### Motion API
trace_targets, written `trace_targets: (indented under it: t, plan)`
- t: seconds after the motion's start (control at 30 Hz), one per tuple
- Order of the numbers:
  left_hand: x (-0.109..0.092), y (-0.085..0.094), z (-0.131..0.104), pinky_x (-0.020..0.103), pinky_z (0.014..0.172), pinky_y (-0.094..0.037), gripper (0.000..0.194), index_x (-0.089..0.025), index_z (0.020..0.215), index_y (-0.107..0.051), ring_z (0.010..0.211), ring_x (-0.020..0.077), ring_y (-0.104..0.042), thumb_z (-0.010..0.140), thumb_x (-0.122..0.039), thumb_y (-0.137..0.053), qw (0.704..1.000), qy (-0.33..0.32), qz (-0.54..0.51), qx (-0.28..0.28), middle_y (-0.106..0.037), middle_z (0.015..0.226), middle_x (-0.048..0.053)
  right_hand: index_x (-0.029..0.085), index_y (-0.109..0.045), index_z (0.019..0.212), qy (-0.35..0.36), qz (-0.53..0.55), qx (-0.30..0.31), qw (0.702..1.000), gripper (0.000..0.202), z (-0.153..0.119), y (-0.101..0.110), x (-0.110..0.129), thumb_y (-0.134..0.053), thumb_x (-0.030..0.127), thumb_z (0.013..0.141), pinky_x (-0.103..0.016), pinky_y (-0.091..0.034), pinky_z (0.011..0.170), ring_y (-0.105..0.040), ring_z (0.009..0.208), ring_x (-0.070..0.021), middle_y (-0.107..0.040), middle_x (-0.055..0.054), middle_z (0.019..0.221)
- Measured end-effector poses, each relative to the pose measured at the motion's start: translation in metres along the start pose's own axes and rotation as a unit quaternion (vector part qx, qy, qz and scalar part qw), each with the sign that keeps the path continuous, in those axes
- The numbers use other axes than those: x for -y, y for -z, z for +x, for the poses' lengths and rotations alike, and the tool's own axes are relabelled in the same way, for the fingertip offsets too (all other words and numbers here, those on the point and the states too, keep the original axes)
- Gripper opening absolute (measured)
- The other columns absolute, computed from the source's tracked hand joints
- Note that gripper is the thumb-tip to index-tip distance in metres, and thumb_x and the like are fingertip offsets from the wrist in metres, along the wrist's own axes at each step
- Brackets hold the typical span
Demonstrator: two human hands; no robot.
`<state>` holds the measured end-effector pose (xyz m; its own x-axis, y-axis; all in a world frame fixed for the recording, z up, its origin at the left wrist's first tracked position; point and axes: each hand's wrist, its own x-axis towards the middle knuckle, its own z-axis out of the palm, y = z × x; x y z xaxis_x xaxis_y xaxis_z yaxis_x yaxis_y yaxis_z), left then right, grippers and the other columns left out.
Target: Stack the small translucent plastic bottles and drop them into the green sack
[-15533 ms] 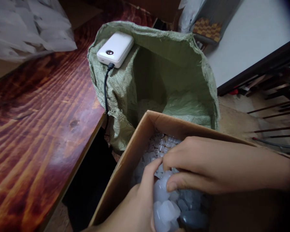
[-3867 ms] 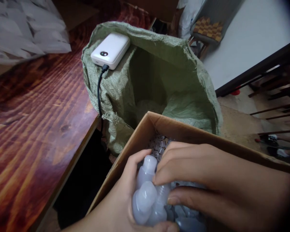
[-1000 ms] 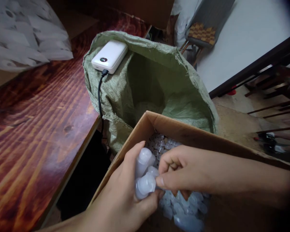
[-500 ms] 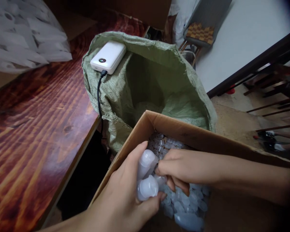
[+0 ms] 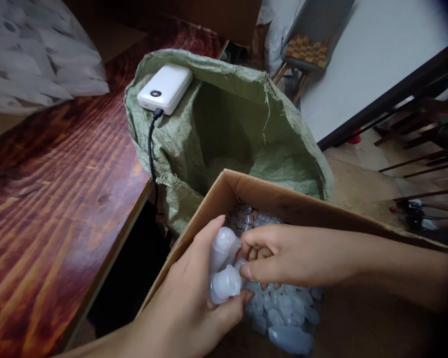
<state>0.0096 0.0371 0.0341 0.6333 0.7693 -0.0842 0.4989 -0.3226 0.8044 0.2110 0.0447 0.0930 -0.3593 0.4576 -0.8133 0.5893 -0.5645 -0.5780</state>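
My left hand (image 5: 194,283) is wrapped round several small translucent plastic tubes (image 5: 226,283) above an open cardboard box (image 5: 269,194). One has a domed end turned up, another a flared rim. My right hand (image 5: 267,256) reaches in from the right with its fingers curled. Its thumb and forefinger close at a translucent piece (image 5: 240,264) beside the held tubes; the fingers partly cover that piece. Below both hands, many loose translucent plastic pieces (image 5: 280,311) lie in the box, with a larger elongated one (image 5: 291,339) near the bottom of the view.
Behind the box gapes a green woven sack (image 5: 294,114). A white power bank (image 5: 166,88) with a black cable (image 5: 151,144) rests on its folded rim. On the left, a clear bag of white items (image 5: 41,59) stands on the wooden table (image 5: 59,199). A grey chair (image 5: 317,35) is farther back.
My right hand has drawn up and turned, its thumb now showing against the translucent piece by the left hand. The left hand keeps its hold on the tubes.
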Motion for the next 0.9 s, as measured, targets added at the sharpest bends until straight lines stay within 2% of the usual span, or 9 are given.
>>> trace_targets:
  t: [0.13, 0.2, 0.3, 0.37, 0.43, 0.53, 0.63, 0.73, 0.9]
  plan:
    - [0.0004, 0.0002, -0.0024, 0.034, 0.088, -0.057, 0.086, -0.036, 0.144, -0.016, 0.105, 0.0214, -0.064, 0.076, -0.033, -0.069, 1.0, 0.001, -0.013, 0.002, -0.059, 0.126, 0.003, 0.013, -0.056, 0.065, -0.04, 0.008, 0.01, 0.999, 0.05, 0.007, -0.0058, -0.0057, -0.043, 0.054, 0.09, -0.023, -0.041, 0.052, -0.049, 0.051, -0.0101, -0.055, -0.002, 0.059]
    - [0.0, 0.0003, -0.0025, 0.033, 0.086, -0.058, 0.086, -0.036, 0.144, -0.016, 0.105, 0.0211, -0.064, 0.076, -0.034, -0.069, 1.0, 0.005, -0.013, 0.008, -0.059, 0.126, 0.003, 0.014, -0.059, 0.067, -0.037, -0.039, -0.008, 0.999, 0.057, 0.0053, -0.0044, -0.005, -0.038, 0.061, 0.09, -0.024, -0.04, 0.05, -0.05, 0.05, -0.0114, -0.057, -0.003, 0.059]
    - [-0.001, 0.0005, -0.0009, 0.033, 0.088, -0.057, 0.086, -0.036, 0.143, -0.016, 0.107, 0.0207, -0.064, 0.076, -0.035, -0.069, 1.0, 0.003, -0.006, 0.004, -0.058, 0.128, 0.003, 0.017, -0.064, 0.088, 0.016, -0.114, -0.057, 0.992, 0.039, -0.0009, 0.0, -0.0012, -0.052, 0.054, 0.085, -0.022, -0.04, 0.053, -0.057, 0.067, -0.0141, -0.065, -0.003, 0.079]
    - [-0.0014, 0.0007, 0.0001, 0.031, 0.089, -0.057, 0.085, -0.034, 0.143, -0.017, 0.108, 0.02, -0.063, 0.076, -0.035, -0.069, 1.0, -0.005, -0.004, -0.002, -0.059, 0.127, 0.003, 0.019, -0.062, 0.095, 0.026, -0.107, -0.054, 0.992, 0.029, -0.003, 0.0011, -0.0002, -0.059, 0.045, 0.082, -0.02, -0.04, 0.053, -0.057, 0.07, -0.0131, -0.066, -0.001, 0.084]
    - [-0.0014, 0.001, 0.0002, 0.03, 0.089, -0.057, 0.085, -0.034, 0.143, -0.017, 0.106, 0.0192, -0.064, 0.076, -0.035, -0.07, 1.0, -0.01, -0.003, 0.0, -0.06, 0.125, 0.003, 0.017, -0.062, 0.084, 0.004, -0.077, -0.03, 0.997, 0.03, -0.0021, -0.0001, -0.0012, -0.054, 0.046, 0.085, -0.02, -0.038, 0.05, -0.054, 0.06, -0.0111, -0.064, 0.0, 0.073]
    - [-0.0016, 0.0015, -0.0013, 0.029, 0.089, -0.056, 0.085, -0.034, 0.142, -0.018, 0.104, 0.0186, -0.065, 0.075, -0.033, -0.07, 1.0, -0.015, -0.007, 0.0, -0.061, 0.123, 0.002, 0.014, -0.058, 0.065, -0.034, -0.058, -0.015, 0.998, 0.052, 0.0, -0.0016, -0.0024, -0.04, 0.057, 0.09, -0.021, -0.037, 0.046, -0.047, 0.047, -0.0092, -0.057, -0.001, 0.056]
    - [-0.0027, 0.002, -0.0032, 0.028, 0.09, -0.056, 0.083, -0.034, 0.143, -0.019, 0.106, 0.0187, -0.064, 0.076, -0.031, -0.069, 1.0, -0.008, -0.018, 0.0, -0.06, 0.125, 0.002, 0.016, -0.064, 0.08, -0.002, -0.093, -0.04, 0.995, 0.042, -0.0017, 0.0012, -0.0005, -0.051, 0.055, 0.085, -0.021, -0.037, 0.049, -0.054, 0.058, -0.0114, -0.064, -0.002, 0.071]
    - [-0.004, 0.0027, -0.0039, 0.028, 0.088, -0.056, 0.082, -0.034, 0.142, -0.019, 0.106, 0.0187, -0.064, 0.077, -0.032, -0.068, 1.0, -0.005, -0.02, -0.001, -0.06, 0.125, 0.002, 0.019, -0.064, 0.092, 0.024, -0.075, -0.018, 0.997, 0.028, -0.0022, 0.0023, -0.0006, -0.059, 0.044, 0.083, -0.019, -0.037, 0.051, -0.055, 0.066, -0.0117, -0.065, -0.001, 0.079]
    - [-0.003, 0.0038, -0.0017, 0.029, 0.088, -0.056, 0.082, -0.032, 0.142, -0.018, 0.105, 0.0196, -0.064, 0.077, -0.032, -0.068, 1.0, -0.018, -0.003, 0.001, -0.06, 0.124, 0.004, 0.014, -0.06, 0.063, -0.045, 0.001, -0.04, 0.998, 0.055, 0.0044, -0.0057, -0.0066, -0.043, 0.061, 0.088, -0.021, -0.03, 0.041, -0.039, 0.042, -0.0078, -0.047, 0.002, 0.049]
